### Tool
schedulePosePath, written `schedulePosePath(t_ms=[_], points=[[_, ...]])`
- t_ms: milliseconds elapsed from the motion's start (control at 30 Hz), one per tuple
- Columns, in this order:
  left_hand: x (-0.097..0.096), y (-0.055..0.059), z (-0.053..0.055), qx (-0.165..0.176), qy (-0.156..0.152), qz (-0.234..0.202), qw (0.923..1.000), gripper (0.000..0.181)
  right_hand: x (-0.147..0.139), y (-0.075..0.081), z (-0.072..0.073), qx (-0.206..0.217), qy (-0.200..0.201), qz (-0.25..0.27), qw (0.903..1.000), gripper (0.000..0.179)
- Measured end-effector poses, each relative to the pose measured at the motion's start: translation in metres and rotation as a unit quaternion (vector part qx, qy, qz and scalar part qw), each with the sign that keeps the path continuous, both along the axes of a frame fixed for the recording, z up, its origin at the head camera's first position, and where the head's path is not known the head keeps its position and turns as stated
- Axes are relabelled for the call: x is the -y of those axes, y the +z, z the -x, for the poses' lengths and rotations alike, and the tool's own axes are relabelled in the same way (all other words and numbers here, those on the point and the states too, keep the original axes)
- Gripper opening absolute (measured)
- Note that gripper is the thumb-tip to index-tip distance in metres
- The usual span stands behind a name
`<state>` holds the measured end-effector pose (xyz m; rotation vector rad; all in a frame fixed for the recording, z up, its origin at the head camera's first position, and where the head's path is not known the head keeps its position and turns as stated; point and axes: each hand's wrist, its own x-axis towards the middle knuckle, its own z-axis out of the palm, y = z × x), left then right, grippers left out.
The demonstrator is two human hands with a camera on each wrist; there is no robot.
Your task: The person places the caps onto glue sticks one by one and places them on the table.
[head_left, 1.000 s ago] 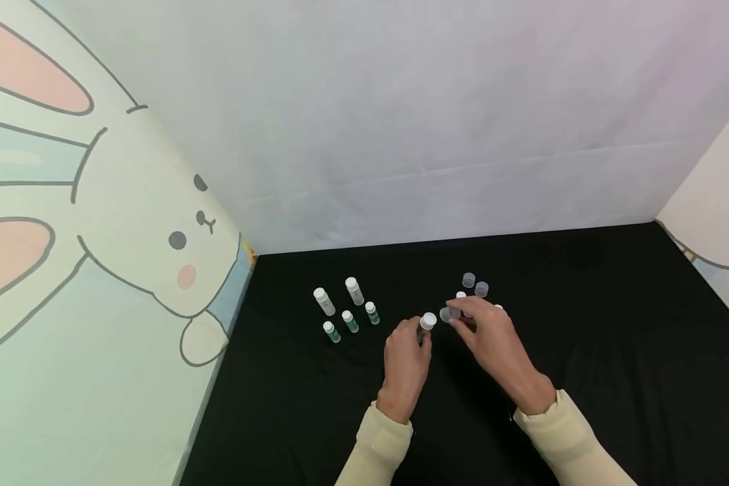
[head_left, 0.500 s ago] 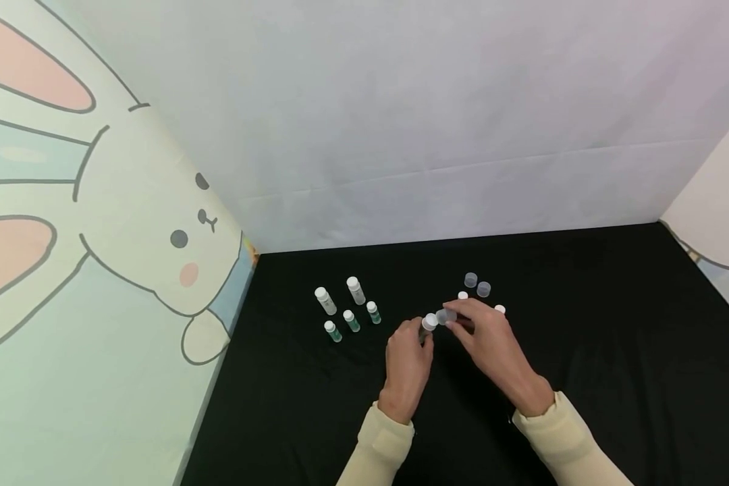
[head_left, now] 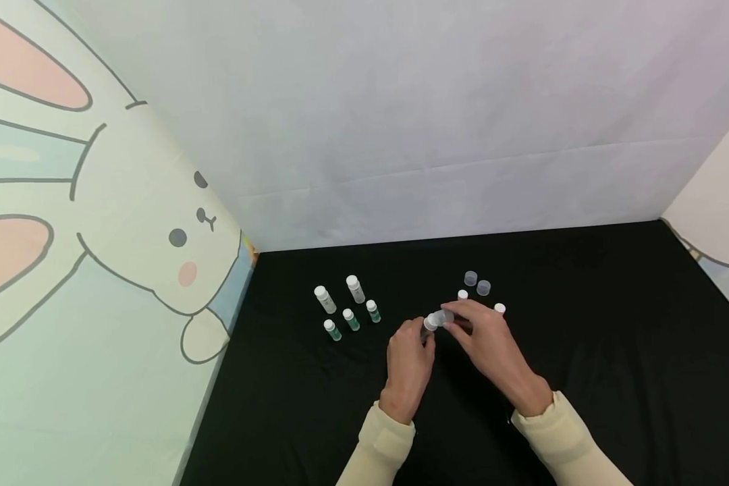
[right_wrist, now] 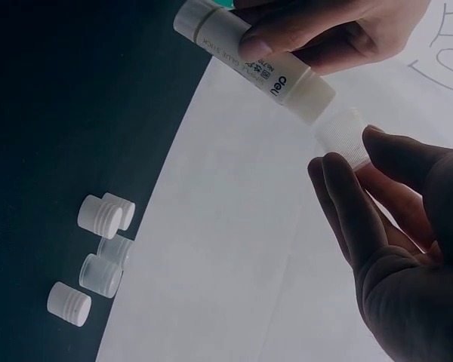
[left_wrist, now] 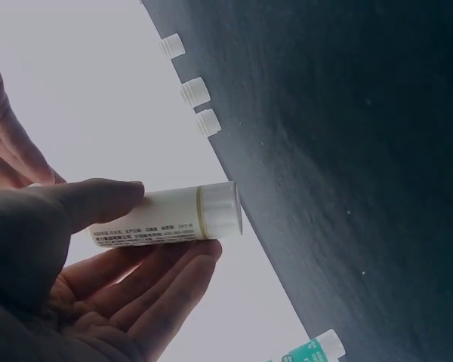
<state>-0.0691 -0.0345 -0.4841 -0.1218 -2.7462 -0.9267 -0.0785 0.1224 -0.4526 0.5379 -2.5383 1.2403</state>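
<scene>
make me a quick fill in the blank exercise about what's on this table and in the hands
1. The left hand holds a glue stick printed with the brand name ____.
2. The translucent cap is pinched by the fingers of the person's ____ hand.
3. On the black cloth, the white-topped tubes left of both hands number ____.
4. In the head view, the loose translucent caps lying on the cloth number ____.

Missing words: deli; right; five; two
</scene>
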Motion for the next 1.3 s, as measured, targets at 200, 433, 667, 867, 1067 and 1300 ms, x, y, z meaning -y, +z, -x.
schedulePosePath(t_ms=[200,433,667,867,1067,1300], points=[[-0.0012,0.0003,-0.0005,-0.003,-0.002,0.002,1.0000,0.013,0.0004,-0.0023,0.0005,-0.002,0.008,0.003,1.0000,0.033],[-0.0023,-0.0007,-0.0011,-0.004,-0.002,0.009,1.0000,0.012,0.0003,-0.0051,0.0012,0.007,0.011,0.004,0.9999,0.033],[-0.0026,-0.0024,-0.0017,-0.007,-0.006,0.015,0.9998,0.011,-0.0003,-0.0063,0.0008,0.012,0.017,0.002,0.9998,0.033],[-0.0026,-0.0024,-0.0036,-0.011,-0.009,0.030,0.9994,0.019,0.0001,-0.0084,-0.0004,0.010,0.027,-0.003,0.9996,0.034],[-0.0022,-0.0016,-0.0053,-0.020,-0.022,0.034,0.9990,0.026,0.0000,-0.0097,-0.0005,0.012,0.030,-0.003,0.9995,0.039],[-0.0010,-0.0017,-0.0060,-0.034,-0.033,0.045,0.9978,0.025,-0.0009,-0.0096,0.0002,0.021,0.026,-0.010,0.9994,0.031]])
